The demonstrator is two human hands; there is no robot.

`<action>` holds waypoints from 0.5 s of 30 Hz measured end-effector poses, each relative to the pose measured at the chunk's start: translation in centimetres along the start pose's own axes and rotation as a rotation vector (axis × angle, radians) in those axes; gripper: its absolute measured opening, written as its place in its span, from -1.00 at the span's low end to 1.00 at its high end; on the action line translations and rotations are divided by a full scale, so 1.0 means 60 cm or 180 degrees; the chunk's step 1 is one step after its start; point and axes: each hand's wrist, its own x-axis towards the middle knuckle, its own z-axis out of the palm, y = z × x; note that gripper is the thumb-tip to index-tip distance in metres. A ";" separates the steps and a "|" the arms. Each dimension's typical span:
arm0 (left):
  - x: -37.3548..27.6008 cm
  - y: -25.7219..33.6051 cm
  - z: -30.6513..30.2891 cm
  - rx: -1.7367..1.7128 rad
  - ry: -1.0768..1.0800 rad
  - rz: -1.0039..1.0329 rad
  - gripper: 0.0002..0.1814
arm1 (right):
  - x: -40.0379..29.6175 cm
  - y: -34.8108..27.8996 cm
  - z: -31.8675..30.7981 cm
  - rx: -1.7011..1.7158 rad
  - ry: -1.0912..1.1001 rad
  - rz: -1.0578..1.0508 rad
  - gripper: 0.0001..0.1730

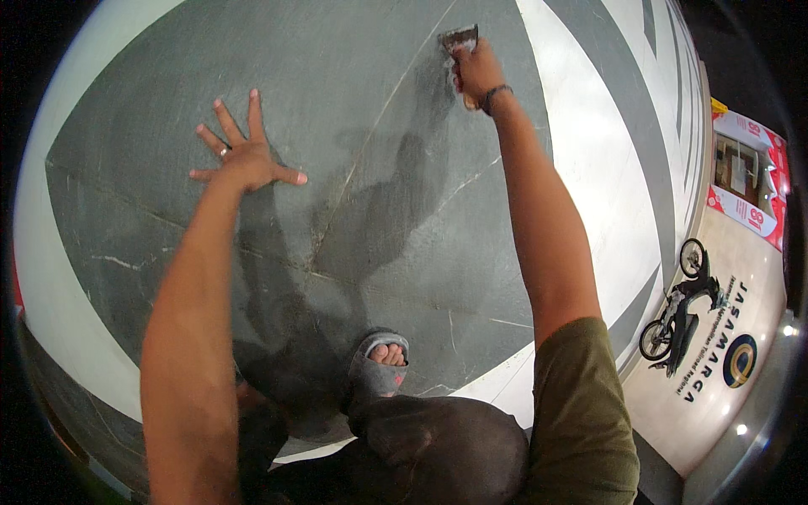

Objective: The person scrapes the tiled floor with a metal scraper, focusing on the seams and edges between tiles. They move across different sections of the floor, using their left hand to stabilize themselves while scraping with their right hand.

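My left hand [243,158] is spread with its fingers apart, palm down on or just above the grey floor [353,76]. A ring sits on one of its fingers, and nothing is held in it. Farther out and to the right, my right hand [481,71] grips a scraper [459,39] with a wide, worn metal blade. The blade points away from me, close to the floor; whether its edge touches cannot be told. Most of the scraper's handle is hidden by my fingers. Thin pale seams and cracks run across the grey surface between my hands.
White curved bands [593,170] border the grey area. Below me are my bent knee [442,442] and a foot in a grey slipper [379,366]. At the right, a parked motorcycle [682,309] stands before a pale wall [719,252] bearing writing. A red-and-white booth [751,183] is beyond.
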 end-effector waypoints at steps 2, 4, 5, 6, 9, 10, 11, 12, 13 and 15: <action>0.002 -0.001 -0.017 0.0086 -0.0176 -0.0174 0.80 | 0.047 -0.022 0.004 -0.0183 0.0097 0.0096 -0.66; 0.001 0.008 -0.030 0.0158 -0.0357 -0.0296 0.81 | 0.086 -0.026 -0.003 -0.0143 0.0165 0.0257 -0.61; 0.003 0.011 -0.032 0.0141 -0.0389 -0.0308 0.82 | 0.103 -0.026 -0.007 -0.0320 0.0156 0.0239 -0.60; 0.005 0.009 -0.035 0.0136 -0.0417 -0.0341 0.83 | 0.117 -0.031 -0.006 -0.0475 0.0133 0.0218 -0.59; 0.010 0.006 -0.033 0.0099 -0.0410 -0.0350 0.83 | 0.148 -0.017 0.004 -0.0638 0.0195 0.0378 -0.65; 0.007 0.015 -0.032 0.0059 -0.0406 -0.0295 0.82 | 0.161 0.001 0.008 -0.0815 0.0451 0.0315 -0.72; 0.004 0.024 -0.032 -0.0053 -0.0445 -0.0211 0.80 | 0.171 0.020 -0.005 -0.1523 0.0320 0.0103 -0.78; -0.002 0.025 -0.034 -0.0126 -0.0491 -0.0184 0.79 | 0.171 0.028 0.000 -0.2172 0.0197 -0.0133 -0.83; -0.006 0.013 -0.045 -0.0180 -0.0491 -0.0216 0.77 | 0.168 0.001 0.010 -0.3256 -0.0347 -0.0589 -0.86; -0.009 0.006 -0.055 -0.0125 -0.0515 -0.0285 0.75 | 0.164 -0.029 0.024 -0.4351 -0.1192 -0.0829 -0.74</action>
